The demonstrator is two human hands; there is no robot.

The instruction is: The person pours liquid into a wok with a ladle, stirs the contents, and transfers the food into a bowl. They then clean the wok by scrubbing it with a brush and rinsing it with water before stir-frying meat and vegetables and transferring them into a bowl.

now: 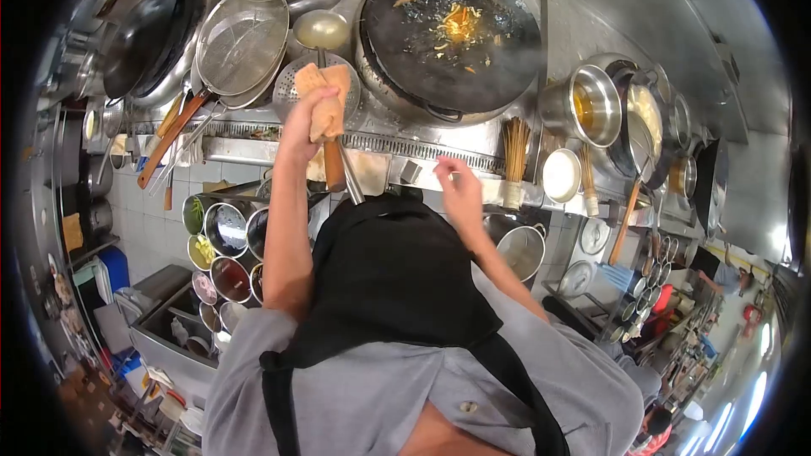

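My left hand (308,122) is closed round a folded peach-coloured cloth (332,101). The cloth lies over the perforated skimmer (289,93); beneath it a wooden handle (334,165) and a metal handle stick out toward my apron. Whether the hand also grips a handle is hidden. Behind the skimmer sits a ladle (321,30). My right hand (461,194) hovers by the stove's front edge, fingers loosely bent and apart, with nothing visible in them. In front of both hands, a large black wok (498,67) holds yellow-orange food bits (458,27) in its middle.
Wire strainers (242,40) and another wok (148,42) stand at left. To the right are bamboo brushes (514,152), a white bowl (562,176) and a steel pot (553,105). Several ingredient containers (230,279) sit low at left. Farther right, other people are in the kitchen.
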